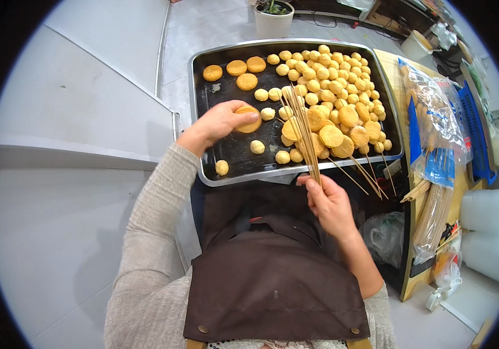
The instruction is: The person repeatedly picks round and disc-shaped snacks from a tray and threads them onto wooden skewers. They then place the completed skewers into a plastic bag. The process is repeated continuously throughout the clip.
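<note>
In a dark metal tray (240, 170) lie many small round yellow balls (312, 85) and several flat orange-yellow discs (331, 136), which look like food. My left hand (223, 121) reaches over the tray's left part, with thumb and fingers on one flat disc (249, 125). At the near edge of the tray, my right hand (328, 203) grips a bundle of thin wooden skewers (304, 126), whose far ends fan out above the balls. More skewers (365, 172) stick out over the near rim from discs and balls at the right.
A wooden table (406, 279) at the right bears plastic bags (437, 113), a bag of skewers (434, 218) and a blue basket (476, 135). Stacked clear containers (487, 209) are farther right. A potted plant (273, 22) stands beyond the tray. A white panel (79, 87) is at the left.
</note>
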